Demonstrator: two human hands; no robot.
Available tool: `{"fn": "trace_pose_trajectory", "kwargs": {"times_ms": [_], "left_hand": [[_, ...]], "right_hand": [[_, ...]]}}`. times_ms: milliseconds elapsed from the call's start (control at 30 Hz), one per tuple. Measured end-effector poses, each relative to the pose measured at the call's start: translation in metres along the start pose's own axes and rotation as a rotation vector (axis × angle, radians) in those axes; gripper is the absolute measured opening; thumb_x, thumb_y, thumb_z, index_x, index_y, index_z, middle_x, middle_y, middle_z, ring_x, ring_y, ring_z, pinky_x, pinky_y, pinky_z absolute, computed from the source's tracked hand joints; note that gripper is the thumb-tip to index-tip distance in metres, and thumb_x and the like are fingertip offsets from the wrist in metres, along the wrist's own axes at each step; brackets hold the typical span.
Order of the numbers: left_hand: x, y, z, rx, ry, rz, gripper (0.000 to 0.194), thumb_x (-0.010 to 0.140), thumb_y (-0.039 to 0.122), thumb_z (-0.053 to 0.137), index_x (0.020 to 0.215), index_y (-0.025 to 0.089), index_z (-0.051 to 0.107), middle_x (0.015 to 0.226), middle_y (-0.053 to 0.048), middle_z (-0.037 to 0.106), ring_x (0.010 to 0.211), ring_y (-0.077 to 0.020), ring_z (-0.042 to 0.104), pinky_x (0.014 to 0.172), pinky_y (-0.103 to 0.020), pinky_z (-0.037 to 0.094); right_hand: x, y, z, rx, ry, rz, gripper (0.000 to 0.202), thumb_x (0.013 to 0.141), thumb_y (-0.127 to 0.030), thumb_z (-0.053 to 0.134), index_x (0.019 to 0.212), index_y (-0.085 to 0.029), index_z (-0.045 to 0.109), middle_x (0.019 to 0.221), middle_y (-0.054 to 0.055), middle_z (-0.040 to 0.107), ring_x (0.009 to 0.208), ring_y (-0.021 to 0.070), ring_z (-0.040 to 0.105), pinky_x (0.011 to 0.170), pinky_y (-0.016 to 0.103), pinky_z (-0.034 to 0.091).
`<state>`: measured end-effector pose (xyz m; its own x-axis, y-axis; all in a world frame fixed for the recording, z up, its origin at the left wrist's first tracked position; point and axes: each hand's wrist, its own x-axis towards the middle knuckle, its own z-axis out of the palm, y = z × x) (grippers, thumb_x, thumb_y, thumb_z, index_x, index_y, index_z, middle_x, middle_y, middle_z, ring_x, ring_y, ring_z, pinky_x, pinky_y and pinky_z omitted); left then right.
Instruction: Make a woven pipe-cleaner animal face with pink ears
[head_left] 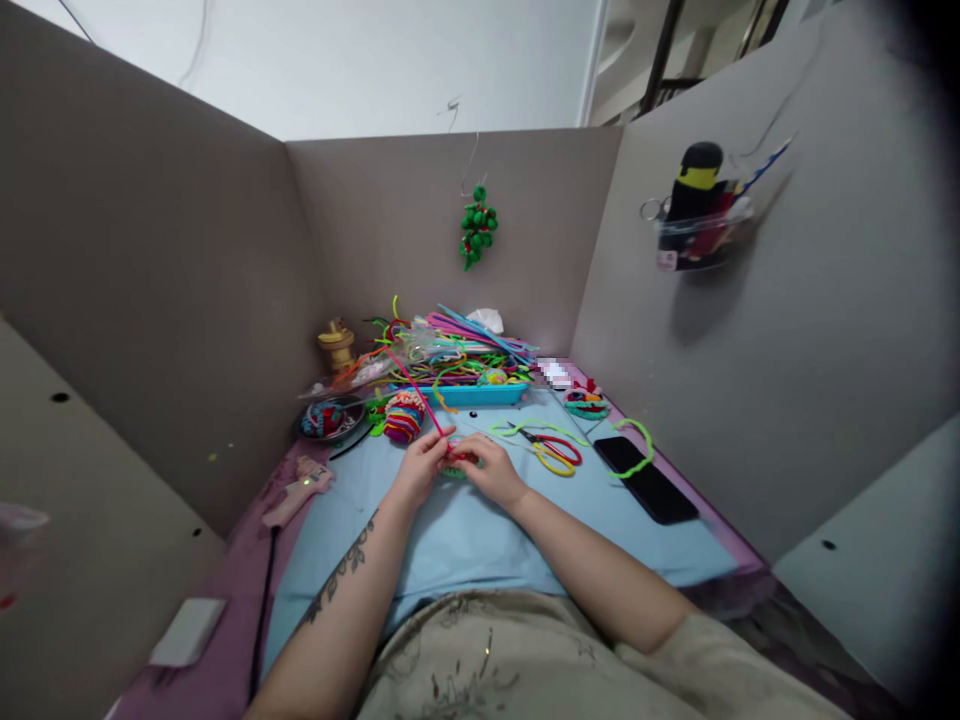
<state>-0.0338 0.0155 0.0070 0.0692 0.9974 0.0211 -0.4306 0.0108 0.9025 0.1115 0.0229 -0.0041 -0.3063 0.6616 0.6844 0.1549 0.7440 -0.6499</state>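
- A light blue cloth (360,560) lies on the table, over a pink cover (217,590) which shows at both sides.
- Grey panels (382,190) stand around the table on the left, at the back and on the right; a green ornament (478,230) hangs at the back, and a clear holder (694,240) with tools is on the right panel.
- At the far side, a blue tray (480,396) carries many coloured fuzzy stems; a striped ball (403,420) is near its left end.
- Scissors (556,456) with red and yellow handles and a black phone (656,490) lie to the right; a pale glue gun (300,492) lies to the left.
- The small craft piece (459,463) is between the two hands, above the blue cloth. It shows red and green parts, but the fingers cover much of it.
- The left hand (421,464) pinches a bright pink stem (415,385), which is long, thin and slanting up to the left.
- The right hand (491,470) is closed with bent fingers on the craft piece.
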Motion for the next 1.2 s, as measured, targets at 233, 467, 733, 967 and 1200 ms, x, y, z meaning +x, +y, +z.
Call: {"fn": "trace_pose_trajectory", "kwargs": {"times_ms": [233, 467, 733, 967, 1200], "left_hand": [[0.003, -0.004, -0.002, 0.055, -0.005, 0.023, 0.042, 0.061, 0.033, 0.074, 0.097, 0.012, 0.067, 0.076, -0.008, 0.067, 0.066, -0.0144, 0.061, 0.063, -0.026, 0.046], [0.005, -0.008, -0.007, 0.184, -0.007, 0.106, 0.047, 0.064, 0.034, 0.072, 0.106, 0.013, 0.065, 0.086, -0.010, 0.068, 0.075, -0.0174, 0.062, 0.066, -0.026, 0.047], [0.003, -0.004, -0.004, 0.297, -0.062, 0.146, 0.038, 0.064, 0.030, 0.071, 0.100, 0.016, 0.069, 0.102, -0.011, 0.067, 0.094, -0.0237, 0.059, 0.077, -0.030, 0.046], [0.000, 0.000, 0.001, 0.319, -0.143, 0.146, 0.033, 0.063, 0.026, 0.072, 0.095, 0.016, 0.071, 0.097, -0.009, 0.068, 0.092, -0.0235, 0.059, 0.081, -0.031, 0.044], [0.001, -0.005, -0.002, 0.436, -0.188, 0.240, 0.035, 0.068, 0.027, 0.068, 0.101, 0.018, 0.069, 0.099, -0.007, 0.067, 0.089, -0.0213, 0.059, 0.079, -0.030, 0.045]], "right_hand": [[0.001, -0.002, -0.002, 0.016, 0.018, 0.007, 0.008, 0.076, -0.019, 0.060, 0.082, -0.021, 0.067, 0.082, 0.005, 0.061, 0.079, 0.0160, 0.056, 0.067, 0.028, 0.048], [0.002, -0.001, -0.001, 0.041, 0.026, 0.072, 0.006, 0.076, -0.023, 0.061, 0.077, -0.020, 0.067, 0.080, 0.004, 0.061, 0.079, 0.0161, 0.056, 0.068, 0.029, 0.048], [0.001, 0.004, 0.000, 0.075, 0.054, 0.152, 0.006, 0.075, -0.024, 0.062, 0.076, -0.019, 0.065, 0.078, 0.003, 0.061, 0.074, 0.0148, 0.056, 0.068, 0.027, 0.046], [0.002, 0.016, 0.001, 0.259, 0.064, 0.372, 0.013, 0.070, -0.029, 0.064, 0.071, -0.017, 0.059, 0.067, -0.001, 0.061, 0.060, 0.0125, 0.057, 0.059, 0.025, 0.047], [0.003, 0.021, 0.001, 0.327, 0.050, 0.427, 0.016, 0.066, -0.030, 0.067, 0.068, -0.016, 0.059, 0.064, 0.000, 0.061, 0.061, 0.0135, 0.058, 0.060, 0.026, 0.048]]}}
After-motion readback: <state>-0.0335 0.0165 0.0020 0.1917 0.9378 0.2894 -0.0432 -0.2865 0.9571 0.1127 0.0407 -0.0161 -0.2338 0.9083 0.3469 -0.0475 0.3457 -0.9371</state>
